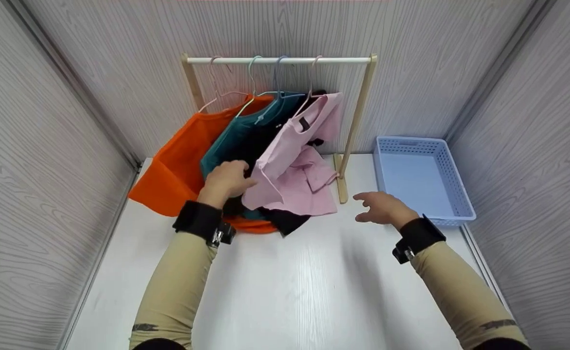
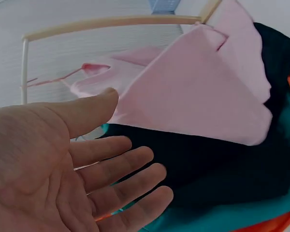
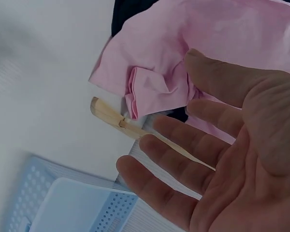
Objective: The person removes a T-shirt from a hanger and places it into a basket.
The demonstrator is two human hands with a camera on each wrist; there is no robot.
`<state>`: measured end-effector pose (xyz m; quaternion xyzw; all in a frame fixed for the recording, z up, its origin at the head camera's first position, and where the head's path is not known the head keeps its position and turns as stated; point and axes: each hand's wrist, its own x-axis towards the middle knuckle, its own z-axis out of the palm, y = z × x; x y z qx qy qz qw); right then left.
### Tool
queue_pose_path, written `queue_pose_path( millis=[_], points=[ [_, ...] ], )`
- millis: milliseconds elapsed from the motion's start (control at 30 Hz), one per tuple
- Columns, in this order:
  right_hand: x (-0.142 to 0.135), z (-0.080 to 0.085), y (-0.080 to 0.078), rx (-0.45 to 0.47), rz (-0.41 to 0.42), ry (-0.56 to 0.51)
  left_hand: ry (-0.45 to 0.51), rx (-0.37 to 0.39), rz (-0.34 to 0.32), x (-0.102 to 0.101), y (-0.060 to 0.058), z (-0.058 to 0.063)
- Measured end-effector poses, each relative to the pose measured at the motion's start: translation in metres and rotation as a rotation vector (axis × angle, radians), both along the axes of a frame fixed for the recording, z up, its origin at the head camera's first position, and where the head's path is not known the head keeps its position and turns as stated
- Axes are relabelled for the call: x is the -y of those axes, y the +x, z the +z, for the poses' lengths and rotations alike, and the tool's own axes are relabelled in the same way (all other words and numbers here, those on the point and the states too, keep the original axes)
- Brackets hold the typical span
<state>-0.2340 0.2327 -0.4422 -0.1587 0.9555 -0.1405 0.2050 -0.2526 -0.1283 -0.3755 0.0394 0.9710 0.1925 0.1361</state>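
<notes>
On a small rack (image 1: 348, 126) hang an orange garment (image 1: 175, 160), a teal one (image 1: 219, 150), a black one (image 1: 253, 141) and a pink shirt (image 1: 277, 150), the pink one furthest right. My left hand (image 1: 226, 181) is in front of the teal and black garments, its thumb toward the left edge of the pink shirt. In the left wrist view its fingers (image 2: 135, 179) are extended, the palm holding nothing. To the right of the rack's foot hovers my right hand (image 1: 384, 209), fingers spread and only slightly bent, with nothing in it.
A light blue plastic basket (image 1: 414, 180) stands on the white table (image 1: 290, 291) at the right, beyond my right hand. Thin wire hangers (image 1: 251, 73) hook over the rack's white bar (image 1: 343, 60). Wood-grain panels (image 1: 32, 170) enclose the back and both sides.
</notes>
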Motion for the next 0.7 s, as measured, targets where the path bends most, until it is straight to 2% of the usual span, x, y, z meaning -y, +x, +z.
queue_pose_path(
  millis=[133, 233, 467, 700],
  points=[
    [0.004, 0.005, -0.006, 0.027, -0.019, -0.004, 0.018, -0.054, 0.011, -0.012, -0.018, 0.011],
    [0.008, 0.005, -0.009, 0.035, -0.023, -0.013, 0.015, -0.114, 0.028, -0.025, -0.031, 0.014],
    [0.012, -0.004, -0.011, 0.038, -0.020, -0.035, -0.027, -0.284, 0.084, -0.058, -0.058, 0.007],
    [0.012, -0.012, -0.012, 0.056, -0.041, -0.034, -0.080, -0.316, 0.108, -0.078, -0.077, -0.003]
  ],
)
